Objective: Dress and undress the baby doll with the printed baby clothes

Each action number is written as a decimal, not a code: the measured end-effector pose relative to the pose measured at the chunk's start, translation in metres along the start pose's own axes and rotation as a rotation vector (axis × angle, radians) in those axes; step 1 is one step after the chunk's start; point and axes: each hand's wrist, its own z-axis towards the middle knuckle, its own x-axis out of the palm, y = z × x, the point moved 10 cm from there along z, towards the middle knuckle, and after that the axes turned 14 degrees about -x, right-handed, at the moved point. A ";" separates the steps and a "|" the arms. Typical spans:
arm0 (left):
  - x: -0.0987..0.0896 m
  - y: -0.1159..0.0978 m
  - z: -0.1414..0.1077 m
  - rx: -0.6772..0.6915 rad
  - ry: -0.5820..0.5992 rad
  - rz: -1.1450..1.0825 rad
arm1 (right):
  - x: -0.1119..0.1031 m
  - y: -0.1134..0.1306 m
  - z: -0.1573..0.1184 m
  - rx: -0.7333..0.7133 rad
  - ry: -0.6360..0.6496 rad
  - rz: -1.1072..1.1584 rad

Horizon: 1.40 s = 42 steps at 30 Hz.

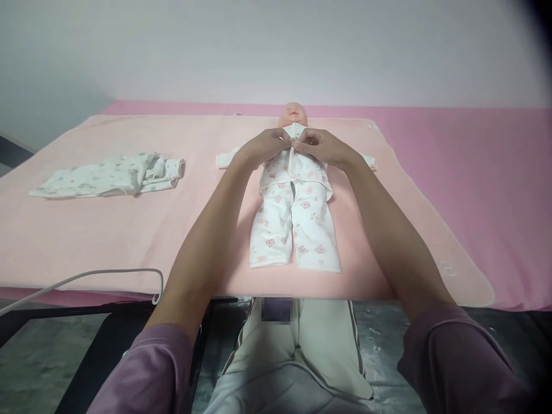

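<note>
A baby doll [294, 113] lies on its back, its head at the far side, dressed in a white printed baby shirt [307, 167] and matching pants [317, 227]. Both of my hands meet at the upper front of the shirt, just below the neck. My left hand [268, 145] pinches the shirt's front edge from the left. From the right, my right hand [321, 145] pinches the other edge beside it. Below my fingers the shirt front hangs slightly apart. Any fastener between the fingertips is too small to make out. The sleeves stretch out to both sides.
Folded white printed baby clothes [107, 175] lie to the left on the peach blanket [207, 230]. Under the blanket is a pink sheet [474, 190], with a pale wall behind. A white cable [107, 271] curves across the near left edge.
</note>
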 end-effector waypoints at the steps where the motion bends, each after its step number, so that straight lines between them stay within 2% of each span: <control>1: 0.003 0.001 0.000 -0.014 0.029 0.035 | 0.000 0.000 0.000 -0.002 -0.006 -0.007; 3: 0.008 0.002 0.000 -0.025 0.078 0.065 | -0.001 -0.002 0.000 0.006 -0.028 -0.024; 8: 0.006 0.004 0.000 0.002 0.094 -0.029 | -0.011 -0.016 -0.001 0.062 -0.087 -0.105; 11: 0.009 0.001 0.003 -0.002 0.105 -0.006 | -0.022 -0.029 0.004 0.107 -0.137 -0.145; 15: 0.010 -0.016 0.013 0.065 -0.036 0.067 | -0.032 -0.041 0.020 0.134 -0.212 -0.220; 17: 0.011 -0.023 0.020 0.081 -0.098 0.082 | -0.031 -0.045 0.029 0.152 -0.191 -0.260; 19: 0.014 -0.025 0.027 0.074 -0.111 0.068 | -0.027 -0.047 0.037 0.171 -0.146 -0.271; 24: 0.017 -0.016 0.040 0.054 -0.077 0.033 | -0.027 -0.049 0.042 0.191 -0.076 -0.177; 28: 0.021 -0.012 0.042 0.063 -0.031 -0.015 | -0.031 -0.061 0.039 0.250 -0.091 -0.163; 33: 0.020 -0.019 0.034 0.090 -0.059 0.014 | -0.030 -0.058 0.043 0.209 -0.229 -0.228; 36: 0.017 -0.022 0.032 0.096 -0.077 0.016 | -0.029 -0.050 0.044 0.188 -0.250 -0.283; 42: 0.013 -0.028 0.048 0.060 -0.125 0.060 | -0.045 -0.054 0.051 0.211 -0.298 -0.339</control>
